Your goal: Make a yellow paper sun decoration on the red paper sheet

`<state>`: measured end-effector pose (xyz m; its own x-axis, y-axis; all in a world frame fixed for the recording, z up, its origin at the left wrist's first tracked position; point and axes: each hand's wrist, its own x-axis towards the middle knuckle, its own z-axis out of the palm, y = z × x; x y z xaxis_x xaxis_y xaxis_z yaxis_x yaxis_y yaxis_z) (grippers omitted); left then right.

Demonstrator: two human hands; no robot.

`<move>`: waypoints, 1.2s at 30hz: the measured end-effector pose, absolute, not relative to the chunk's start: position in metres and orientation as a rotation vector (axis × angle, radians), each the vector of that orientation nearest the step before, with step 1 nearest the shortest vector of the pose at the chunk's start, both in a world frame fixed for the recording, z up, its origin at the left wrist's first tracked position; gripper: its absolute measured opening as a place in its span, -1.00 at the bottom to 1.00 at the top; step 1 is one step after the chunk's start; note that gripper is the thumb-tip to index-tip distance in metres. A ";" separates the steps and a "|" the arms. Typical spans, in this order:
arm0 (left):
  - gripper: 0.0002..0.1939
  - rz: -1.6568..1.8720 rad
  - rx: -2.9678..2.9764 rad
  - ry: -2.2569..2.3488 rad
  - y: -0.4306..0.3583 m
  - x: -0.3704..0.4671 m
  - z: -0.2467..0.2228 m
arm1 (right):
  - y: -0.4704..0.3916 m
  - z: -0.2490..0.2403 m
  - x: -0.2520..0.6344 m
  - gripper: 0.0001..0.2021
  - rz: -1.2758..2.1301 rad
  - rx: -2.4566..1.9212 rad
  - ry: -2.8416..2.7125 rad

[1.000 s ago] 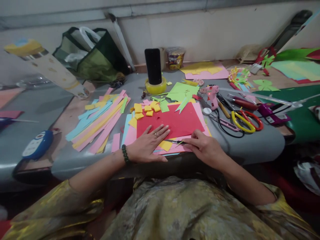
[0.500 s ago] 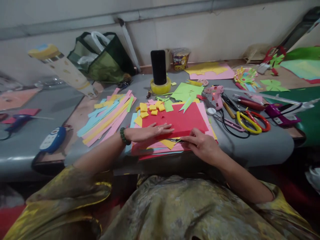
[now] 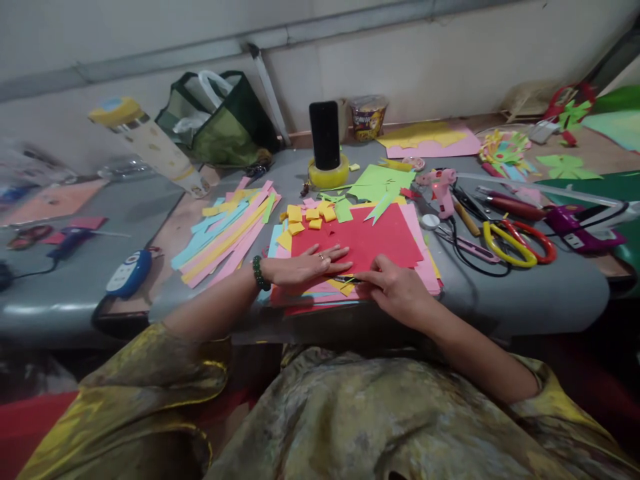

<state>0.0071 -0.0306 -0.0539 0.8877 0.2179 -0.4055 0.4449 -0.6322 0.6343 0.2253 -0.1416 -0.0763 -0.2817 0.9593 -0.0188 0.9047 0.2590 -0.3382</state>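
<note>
My left hand lies flat with fingers stretched on a red sheet, near its front left part. A ring and a green bead bracelet show on it. At the sheet's front edge my right hand is closed around a thin dark tool, whose tip points left. Pink, blue and yellow papers stick out under the red sheet. Several small yellow pieces rest on its back left corner, and green paper overlaps its back edge.
Coloured strips fan out at the left. A phone stands in a yellow tape roll behind the papers. To the right are a pink glue gun, yellow-handled scissors and a purple device. A blue device sits far left.
The whole view has shifted, so the table things appear farther right. My right hand and the tool have moved left along the red sheet's front edge, closer to my left hand.
</note>
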 end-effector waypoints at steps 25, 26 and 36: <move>-0.76 0.006 2.769 0.914 -0.064 0.051 -0.063 | -0.161 -0.102 0.366 -0.76 -0.308 -1.970 -1.798; -0.74 0.006 2.765 0.936 -0.065 0.051 -0.061 | -0.161 -0.097 0.366 -0.74 -0.319 -1.951 -1.818; -0.61 0.626 1.646 0.772 -0.017 0.047 -0.030 | -0.099 -0.015 0.323 -0.55 0.421 -1.496 -1.669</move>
